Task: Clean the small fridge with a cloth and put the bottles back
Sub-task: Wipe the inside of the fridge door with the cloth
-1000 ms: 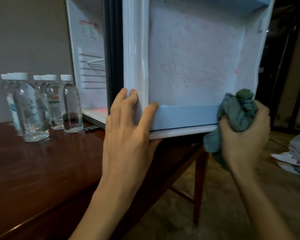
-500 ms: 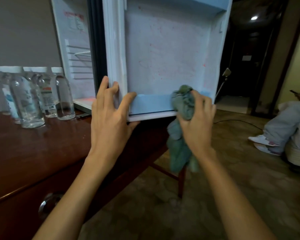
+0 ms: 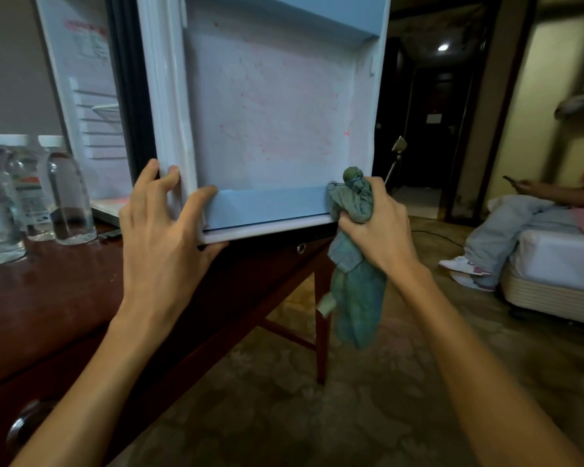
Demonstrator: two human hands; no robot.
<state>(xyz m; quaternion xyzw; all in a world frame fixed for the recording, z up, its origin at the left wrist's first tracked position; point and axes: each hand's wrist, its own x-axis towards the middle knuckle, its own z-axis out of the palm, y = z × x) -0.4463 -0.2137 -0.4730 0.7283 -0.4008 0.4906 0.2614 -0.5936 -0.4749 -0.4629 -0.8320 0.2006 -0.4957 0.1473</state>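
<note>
Head-cam view of a small fridge door (image 3: 270,112) swung open toward the viewer, its white inner panel streaked w/ faint red marks. The left hand (image 3: 162,237) grips the door's lower left corner, fingers over the edge & thumb on the blue shelf rail (image 3: 270,205), steadying it. The right hand (image 3: 381,230) is clenched round a bunched green cloth (image 3: 354,203) pressed at the rail's right end, w/ a tail of fabric hanging below. Half a sec ago the cloth sat near mid-rail. It has since slid right, so this is prob. a side-to-side wipe along the rail. The panel's red marks look uncleaned, so cleaning seems far from done. The bottles (image 3: 68,193) stand on the wooden surface (image 3: 48,298) at far left, beside the fridge, not yet put back.
</note>
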